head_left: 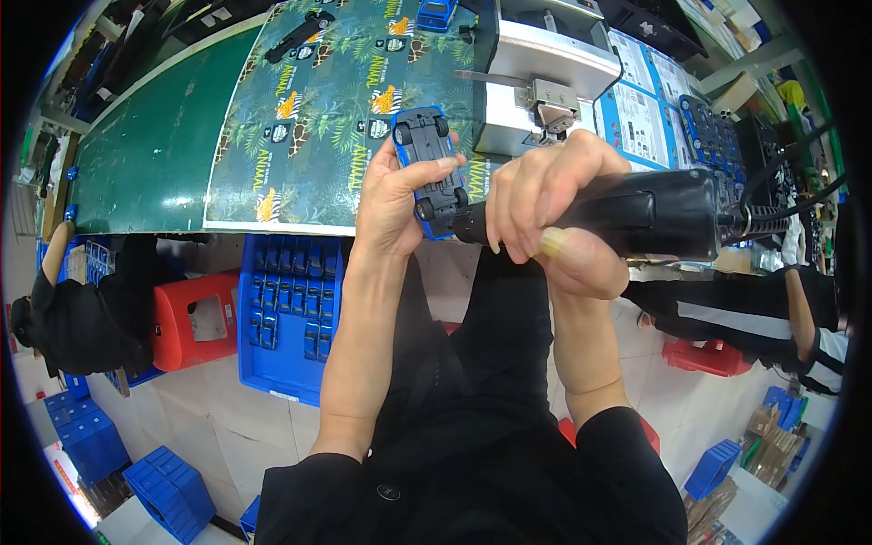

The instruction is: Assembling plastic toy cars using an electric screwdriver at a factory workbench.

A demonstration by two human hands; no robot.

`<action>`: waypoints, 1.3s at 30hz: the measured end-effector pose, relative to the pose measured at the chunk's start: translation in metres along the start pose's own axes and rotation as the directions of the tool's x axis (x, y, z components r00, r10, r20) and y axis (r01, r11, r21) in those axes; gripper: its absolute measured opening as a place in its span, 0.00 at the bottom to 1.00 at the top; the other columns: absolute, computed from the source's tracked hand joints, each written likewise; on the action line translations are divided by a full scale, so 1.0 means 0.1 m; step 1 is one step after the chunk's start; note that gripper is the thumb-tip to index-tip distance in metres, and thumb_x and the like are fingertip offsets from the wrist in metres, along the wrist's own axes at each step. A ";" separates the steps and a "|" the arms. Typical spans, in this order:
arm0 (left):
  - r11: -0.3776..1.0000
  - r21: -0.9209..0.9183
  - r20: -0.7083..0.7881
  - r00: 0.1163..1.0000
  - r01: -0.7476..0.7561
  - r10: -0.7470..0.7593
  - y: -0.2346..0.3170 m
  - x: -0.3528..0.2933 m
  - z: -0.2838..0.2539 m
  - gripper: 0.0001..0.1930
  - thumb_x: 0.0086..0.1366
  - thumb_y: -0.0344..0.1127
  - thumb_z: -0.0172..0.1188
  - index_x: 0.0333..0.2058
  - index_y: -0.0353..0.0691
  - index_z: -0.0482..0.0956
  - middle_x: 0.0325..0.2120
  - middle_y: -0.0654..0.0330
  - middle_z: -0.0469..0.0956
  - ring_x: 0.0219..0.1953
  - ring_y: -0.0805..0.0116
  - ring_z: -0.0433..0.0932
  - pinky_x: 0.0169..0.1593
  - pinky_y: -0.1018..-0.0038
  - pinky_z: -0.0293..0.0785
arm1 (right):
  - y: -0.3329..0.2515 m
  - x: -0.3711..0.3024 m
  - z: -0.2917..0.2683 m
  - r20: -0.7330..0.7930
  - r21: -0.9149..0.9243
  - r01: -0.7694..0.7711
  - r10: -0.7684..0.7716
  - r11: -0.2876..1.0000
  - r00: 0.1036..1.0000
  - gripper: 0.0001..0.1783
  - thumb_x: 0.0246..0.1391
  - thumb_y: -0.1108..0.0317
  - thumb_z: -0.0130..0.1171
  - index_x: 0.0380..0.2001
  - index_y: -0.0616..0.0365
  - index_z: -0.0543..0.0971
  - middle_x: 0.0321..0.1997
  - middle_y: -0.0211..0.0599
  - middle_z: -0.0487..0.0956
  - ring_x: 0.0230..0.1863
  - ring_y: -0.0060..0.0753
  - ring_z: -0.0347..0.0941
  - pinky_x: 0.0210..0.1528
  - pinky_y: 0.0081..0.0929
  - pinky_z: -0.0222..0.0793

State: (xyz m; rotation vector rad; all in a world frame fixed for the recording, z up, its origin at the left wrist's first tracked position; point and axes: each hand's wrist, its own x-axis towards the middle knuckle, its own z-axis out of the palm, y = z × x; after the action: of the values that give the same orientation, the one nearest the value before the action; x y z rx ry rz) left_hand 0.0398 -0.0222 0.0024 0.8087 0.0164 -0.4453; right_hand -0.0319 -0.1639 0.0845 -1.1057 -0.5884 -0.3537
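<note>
My left hand [386, 195] is closed around a blue toy car [423, 141], its black underside and wheels turned up toward me. The thumb lies across the middle of the chassis. In my right hand [559, 204] is a black electric screwdriver [668, 213], lying sideways with its cable end to the right. Its nose meets the near end of the car's underside; the bit itself is hidden. Both hands are just over the table's front edge. Directly beyond them stands a metal screw feeder [545, 100].
Printed sheets [318, 145] cover part of the green table [154, 136]. A black car chassis [300, 36] and another blue toy car [437, 13] lie farther back. Below left, a blue bin [283, 377] holds several cars; more cars [713, 136] stand at right. Co-workers [86, 313] sit either side.
</note>
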 end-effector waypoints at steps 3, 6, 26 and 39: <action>1.000 0.000 -0.001 1.000 0.015 -0.015 0.01 0.00 0.01 0.25 0.50 0.18 0.65 0.49 0.32 0.72 0.42 0.50 0.80 0.40 0.61 0.83 0.44 0.67 0.81 | -0.02 -0.02 -0.01 -0.029 -0.010 0.003 -0.003 1.000 1.000 0.12 0.46 0.69 0.59 0.31 0.59 0.68 0.19 0.35 0.70 0.15 0.26 0.65 0.24 0.27 0.69; 0.999 0.010 -0.021 0.999 0.031 -0.031 0.01 -0.01 0.01 0.24 0.51 0.19 0.65 0.48 0.32 0.73 0.41 0.50 0.80 0.40 0.62 0.82 0.42 0.68 0.81 | -0.04 -0.05 -0.02 -0.029 -0.037 0.004 -0.005 0.999 1.000 0.12 0.48 0.68 0.59 0.32 0.59 0.68 0.20 0.34 0.70 0.16 0.26 0.65 0.25 0.27 0.69; -0.586 0.281 0.873 0.456 -0.760 -0.172 0.62 0.34 -0.23 0.35 0.55 0.67 0.59 0.45 0.37 0.76 0.35 0.57 0.75 0.41 0.61 0.75 0.44 0.67 0.72 | -0.29 -0.27 -0.77 -0.610 -0.289 -0.064 -0.132 0.955 0.781 0.05 0.59 0.72 0.58 0.36 0.60 0.72 0.20 0.31 0.68 0.18 0.25 0.64 0.24 0.25 0.65; -0.793 0.573 0.650 0.704 -0.207 0.286 2.09 -0.47 -1.79 0.40 0.53 0.50 0.70 0.61 0.38 0.65 0.63 0.44 0.60 0.65 0.46 0.60 0.65 0.52 0.55 | -0.25 -0.27 -0.76 -0.574 -0.347 -0.018 -0.197 0.938 0.795 0.06 0.58 0.73 0.57 0.33 0.62 0.70 0.18 0.33 0.68 0.16 0.25 0.64 0.23 0.23 0.63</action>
State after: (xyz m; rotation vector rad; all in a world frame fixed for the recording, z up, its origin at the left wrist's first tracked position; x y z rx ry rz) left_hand 0.1061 0.2476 0.0322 2.7957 -0.9631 0.8522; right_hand -0.0468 -0.2443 0.0615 -1.2089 0.0005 -0.8825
